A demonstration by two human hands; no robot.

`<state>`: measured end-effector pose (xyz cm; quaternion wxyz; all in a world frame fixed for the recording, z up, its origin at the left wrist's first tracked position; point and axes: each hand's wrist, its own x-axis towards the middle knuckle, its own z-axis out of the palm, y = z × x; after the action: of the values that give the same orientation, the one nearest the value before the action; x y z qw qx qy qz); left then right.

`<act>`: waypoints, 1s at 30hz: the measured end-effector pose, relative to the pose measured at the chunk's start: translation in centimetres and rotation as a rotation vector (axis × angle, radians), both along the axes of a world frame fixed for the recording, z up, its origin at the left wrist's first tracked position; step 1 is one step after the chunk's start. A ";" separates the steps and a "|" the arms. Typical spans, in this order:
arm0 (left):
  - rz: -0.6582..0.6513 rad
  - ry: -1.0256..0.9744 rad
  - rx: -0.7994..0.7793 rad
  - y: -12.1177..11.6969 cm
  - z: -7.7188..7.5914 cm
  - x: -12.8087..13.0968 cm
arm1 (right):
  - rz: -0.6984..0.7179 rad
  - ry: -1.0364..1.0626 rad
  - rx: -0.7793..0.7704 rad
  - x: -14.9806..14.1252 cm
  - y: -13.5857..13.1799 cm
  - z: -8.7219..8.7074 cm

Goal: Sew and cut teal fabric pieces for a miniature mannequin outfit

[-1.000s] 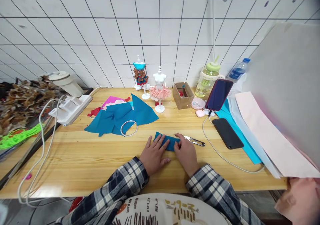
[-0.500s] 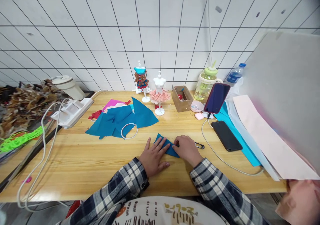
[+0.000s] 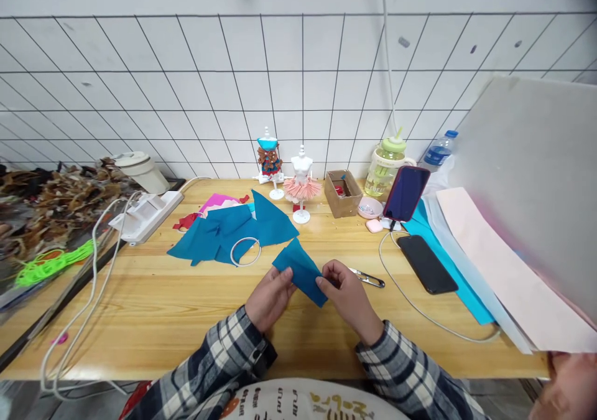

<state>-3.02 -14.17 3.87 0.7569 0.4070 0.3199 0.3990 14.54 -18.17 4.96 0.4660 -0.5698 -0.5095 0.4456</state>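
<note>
Blue cloth (image 3: 301, 272), earlier pressed flat, now raised between both hands (image 3: 346, 294)

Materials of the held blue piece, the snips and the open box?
Blue piece: probably fabric, perhaps felt; matt, evenly coloured, no gloss.
Snips: likely metal, polished; bright glints along the edges.
Open box: seemingly cardboard, unglossed; plain brown, flat thin walls.

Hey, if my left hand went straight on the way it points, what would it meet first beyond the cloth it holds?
Beyond the blue cloth, your left hand would probably meet the cardboard box first, though depth makes the exact line uncertain.
</note>
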 end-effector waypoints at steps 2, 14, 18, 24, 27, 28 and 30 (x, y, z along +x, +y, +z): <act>0.090 0.008 -0.097 1.0 0.0 0.1 | -0.034 -0.003 -0.013 -0.2 -0.2 -0.5; -0.202 0.298 -0.051 4.8 -0.6 -1.4 | -0.066 -0.096 -0.087 0.4 -1.3 -2.7; -0.160 0.251 -0.035 4.6 -1.6 -0.4 | -0.113 0.011 -0.122 0.8 -1.4 -3.5; -0.178 0.185 -0.130 4.1 -2.5 -0.1 | -0.132 0.004 -0.109 0.9 -2.2 -4.4; -0.126 0.195 -0.125 4.1 -3.0 -0.2 | -0.070 -0.220 0.006 2.5 -2.6 -4.1; -0.117 0.199 -0.121 4.1 -3.2 -0.2 | -0.100 -0.374 0.099 3.5 -2.6 -4.0; -0.107 0.211 -0.107 4.0 -3.4 -0.3 | -0.145 -0.706 0.217 6.1 -2.7 -4.0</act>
<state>-3.28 -10.20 0.43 0.7599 0.4222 0.3964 0.2953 20.61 -20.84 1.00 0.3496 -0.6704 -0.6413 0.1310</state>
